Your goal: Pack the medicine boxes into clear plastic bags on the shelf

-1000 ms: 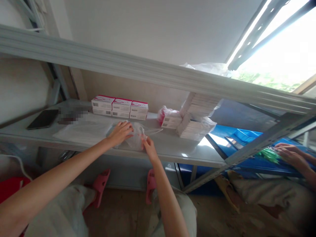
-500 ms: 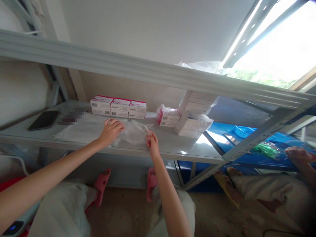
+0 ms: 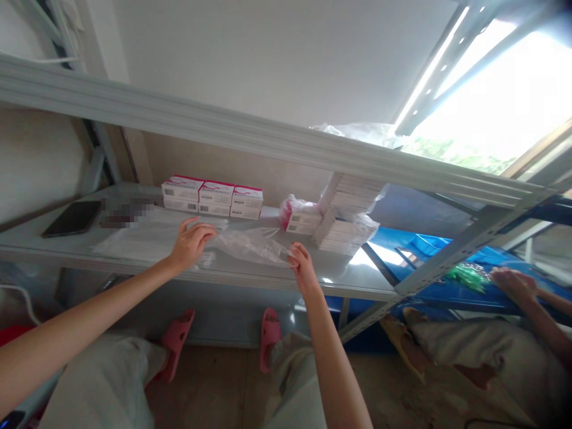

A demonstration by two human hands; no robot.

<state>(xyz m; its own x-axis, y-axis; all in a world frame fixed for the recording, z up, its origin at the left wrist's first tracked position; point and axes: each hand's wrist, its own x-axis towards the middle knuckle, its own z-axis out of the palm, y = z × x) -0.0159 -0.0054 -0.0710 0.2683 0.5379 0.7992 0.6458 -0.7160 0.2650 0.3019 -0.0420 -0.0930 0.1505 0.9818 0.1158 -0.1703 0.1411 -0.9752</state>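
A clear plastic bag (image 3: 257,247) stretches between my hands, low over the grey shelf. My right hand (image 3: 302,268) pinches its right end, fingertips pressed together. At the other end, my left hand (image 3: 193,243) has its fingers curled, and they appear closed on the bag's left edge. Beneath and left of that hand lies a layer of flat clear bags (image 3: 138,235). Behind the bags, white and pink boxes (image 3: 214,196) stand stacked in two layers. Two thin white strips (image 3: 269,232) lie just behind the stretched bag.
Bagged white boxes (image 3: 342,229) and a smaller bagged pack (image 3: 300,217) stand to the right. A dark flat device (image 3: 74,218) lies at left. An upper shelf beam (image 3: 250,143) crosses above. Beyond the slanted post (image 3: 473,235), another person's hands (image 3: 513,283) are near green items (image 3: 467,277).
My right hand has moved right, drawing the bag out longer and flatter. My left hand has shifted slightly left, its fingers more curled. The view has turned a little.
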